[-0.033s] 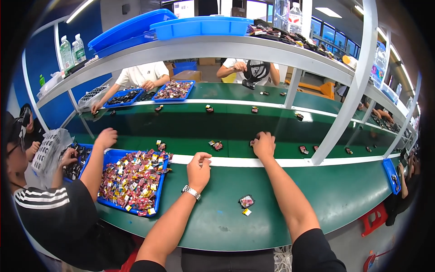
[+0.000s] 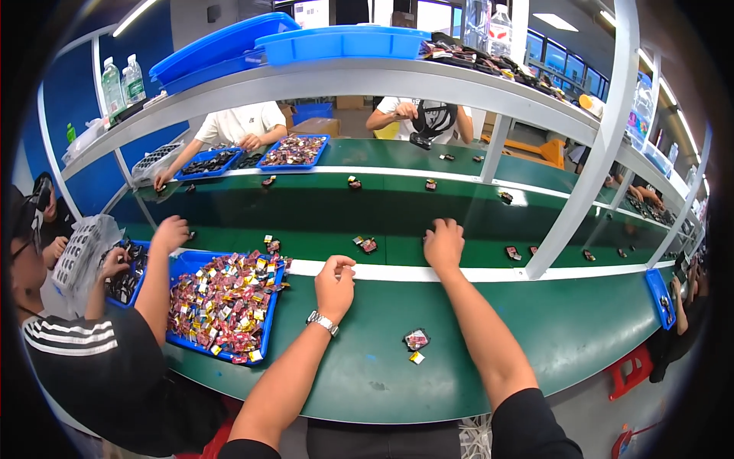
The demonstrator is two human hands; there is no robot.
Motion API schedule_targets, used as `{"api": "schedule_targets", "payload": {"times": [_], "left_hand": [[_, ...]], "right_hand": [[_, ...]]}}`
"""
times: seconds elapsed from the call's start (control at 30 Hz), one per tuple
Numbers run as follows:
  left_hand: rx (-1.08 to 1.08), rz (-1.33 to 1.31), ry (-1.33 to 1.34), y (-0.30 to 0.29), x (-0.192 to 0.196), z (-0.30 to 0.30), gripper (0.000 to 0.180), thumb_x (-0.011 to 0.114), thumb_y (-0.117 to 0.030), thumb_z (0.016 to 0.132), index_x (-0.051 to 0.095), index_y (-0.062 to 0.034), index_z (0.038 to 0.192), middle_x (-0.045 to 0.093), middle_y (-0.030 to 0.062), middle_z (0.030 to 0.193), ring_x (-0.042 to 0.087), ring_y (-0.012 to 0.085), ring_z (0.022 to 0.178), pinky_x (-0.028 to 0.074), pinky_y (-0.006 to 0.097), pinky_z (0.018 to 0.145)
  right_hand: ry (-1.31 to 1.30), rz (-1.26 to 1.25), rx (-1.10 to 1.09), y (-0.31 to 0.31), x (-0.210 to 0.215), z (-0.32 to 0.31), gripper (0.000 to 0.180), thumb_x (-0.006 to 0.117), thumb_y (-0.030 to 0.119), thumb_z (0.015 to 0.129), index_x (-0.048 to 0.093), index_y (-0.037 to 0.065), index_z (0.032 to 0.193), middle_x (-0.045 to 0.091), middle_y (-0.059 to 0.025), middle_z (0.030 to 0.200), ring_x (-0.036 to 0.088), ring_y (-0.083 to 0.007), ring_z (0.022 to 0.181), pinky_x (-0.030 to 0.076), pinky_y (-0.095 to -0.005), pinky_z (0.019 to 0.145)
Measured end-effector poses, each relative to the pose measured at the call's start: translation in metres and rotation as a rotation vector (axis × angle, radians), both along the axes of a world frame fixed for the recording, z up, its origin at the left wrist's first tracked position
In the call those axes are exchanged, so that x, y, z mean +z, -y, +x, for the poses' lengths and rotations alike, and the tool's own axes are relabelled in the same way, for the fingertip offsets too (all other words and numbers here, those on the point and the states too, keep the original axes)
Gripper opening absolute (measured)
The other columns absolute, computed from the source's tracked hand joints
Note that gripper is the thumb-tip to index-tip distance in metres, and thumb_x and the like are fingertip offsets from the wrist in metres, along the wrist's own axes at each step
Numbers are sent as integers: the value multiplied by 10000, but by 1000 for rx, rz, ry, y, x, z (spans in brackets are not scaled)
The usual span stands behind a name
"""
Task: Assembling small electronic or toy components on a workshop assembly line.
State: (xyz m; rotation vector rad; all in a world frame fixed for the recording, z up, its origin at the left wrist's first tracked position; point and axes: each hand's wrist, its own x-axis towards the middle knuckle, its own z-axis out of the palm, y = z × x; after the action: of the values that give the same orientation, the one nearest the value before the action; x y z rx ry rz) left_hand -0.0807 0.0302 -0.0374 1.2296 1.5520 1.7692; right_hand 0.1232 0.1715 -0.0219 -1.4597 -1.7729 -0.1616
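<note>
My left hand (image 2: 335,284) hovers by the white rail along the table's inner edge, its fingers curled in. Anything inside them is too small or hidden to make out. Over the green belt, my right hand (image 2: 444,246) bends its fingers downward; its back hides what they grip. Between the hands on the belt lies a small black part with a red board and a yellow-white piece (image 2: 368,245). On the table between my forearms is a similar dark-rimmed piece with a red board (image 2: 416,338), a small yellow-white piece (image 2: 416,357) just below it.
Left of my forearm stands a blue tray (image 2: 267,336) heaped with red boards. A co-worker's hand (image 2: 170,232) reaches over the belt beyond it. A white upright post (image 2: 585,153) rises at right, and a shelf (image 2: 367,76) crosses above. More parts dot the belt (image 2: 474,252).
My right hand has shifted slightly up and left; the small thing at its thumb side no longer shows. The co-worker's hand has drawn left, and a dark part shows on the belt beside it.
</note>
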Motion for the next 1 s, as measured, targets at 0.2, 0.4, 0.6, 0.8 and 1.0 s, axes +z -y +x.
{"api": "schedule_targets", "payload": {"times": [0.2,0.4,0.6,0.8,1.0], "left_hand": [[-17,-7,-89,-2,-13,-14,83,525,-13,922,596,-31,962,649,41,928,584,85,737,487,226,576],[-59,-30,66,-7,-3,-13,89,526,-12,922,564,-31,1000,637,54,942,563,84,711,469,216,575],[-69,-49,80,-8,-3,-4,105,548,-28,917,563,-14,1020,653,85,960,585,107,724,489,227,606],[-277,-246,268,-12,8,-29,298,505,-250,990,572,11,1117,666,117,942,623,158,734,518,272,669],[-892,-411,152,-7,19,-3,386,460,-303,1030,601,24,1176,662,84,922,638,131,773,518,242,668]], "right_hand": [[-32,-302,269,54,4,-103,683,804,403,721,555,-74,1140,620,-224,1016,602,-365,1005,483,-430,900],[-121,-341,259,12,-18,-92,541,816,286,683,609,-33,1068,619,-200,998,608,-353,989,493,-421,889],[-137,-436,287,5,-10,-64,237,785,224,659,715,44,797,692,-95,724,676,-254,736,535,-383,755],[-171,-319,786,66,23,-17,322,810,196,672,699,39,931,636,-120,916,621,-275,860,509,-372,794],[-5,-253,897,110,23,31,438,784,90,739,642,85,1153,598,-76,1078,565,-259,1019,509,-344,808]]}}
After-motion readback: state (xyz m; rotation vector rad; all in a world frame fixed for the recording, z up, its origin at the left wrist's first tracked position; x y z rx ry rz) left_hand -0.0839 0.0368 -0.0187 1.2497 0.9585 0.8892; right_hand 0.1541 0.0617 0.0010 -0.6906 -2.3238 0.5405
